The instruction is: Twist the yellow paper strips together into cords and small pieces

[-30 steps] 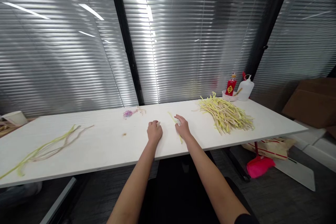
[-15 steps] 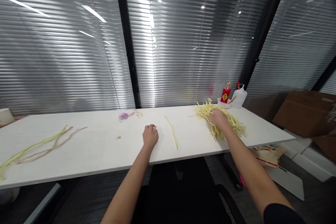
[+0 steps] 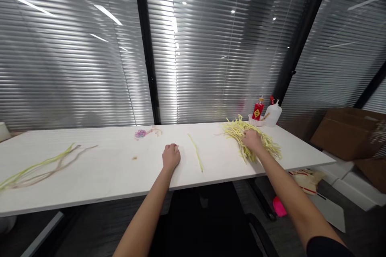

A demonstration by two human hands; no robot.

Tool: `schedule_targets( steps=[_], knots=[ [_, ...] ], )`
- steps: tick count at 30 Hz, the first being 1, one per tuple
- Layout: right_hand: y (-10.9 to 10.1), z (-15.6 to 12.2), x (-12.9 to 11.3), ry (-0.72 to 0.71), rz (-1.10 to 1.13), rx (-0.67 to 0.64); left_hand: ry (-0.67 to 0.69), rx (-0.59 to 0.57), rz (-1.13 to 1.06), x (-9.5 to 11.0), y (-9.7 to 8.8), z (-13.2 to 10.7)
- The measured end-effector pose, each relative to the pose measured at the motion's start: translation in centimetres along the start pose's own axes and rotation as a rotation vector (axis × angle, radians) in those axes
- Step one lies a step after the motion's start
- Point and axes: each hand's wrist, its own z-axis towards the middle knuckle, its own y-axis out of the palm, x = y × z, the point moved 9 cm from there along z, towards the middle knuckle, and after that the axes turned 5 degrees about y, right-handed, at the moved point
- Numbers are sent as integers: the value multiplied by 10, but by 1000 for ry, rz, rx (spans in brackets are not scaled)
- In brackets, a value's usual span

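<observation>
My left hand [image 3: 171, 156] rests on the white table, fingers curled closed. A small pale bit shows at its fingertips, too small to name. Just right of it lies a single yellow strand [image 3: 196, 152], thin and nearly straight. Further right, my right hand [image 3: 252, 140] reaches into a loose pile of yellow strands [image 3: 269, 146], its fingers drawn together among them. The fingertips are partly hidden, so how many strands they grip cannot be seen.
Long yellow and brownish strands [image 3: 45, 165] lie at the table's left. A bunch of small pink and purple bands [image 3: 140, 133] sits near the back edge. Behind the pile stand a red bottle [image 3: 257, 110] in a shallow bowl and a white squeeze bottle [image 3: 273, 114]. Cardboard boxes [image 3: 346, 132] are at right.
My right hand has shifted slightly down and right within the pile of strands. My left hand stays closed in the same spot, and the view has turned a little.
</observation>
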Motion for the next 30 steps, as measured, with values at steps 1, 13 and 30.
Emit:
schedule_targets(
  steps=[1,13,30],
  knots=[
    [1,5,3,43,43,-42,1,3,-3,0,0,0],
    [-55,17,-21,-225,-197,271,1,1,-5,1,-1,-1],
    [-98,43,34,23,-11,476,-5,-4,19,-2,2,0]
  ],
)
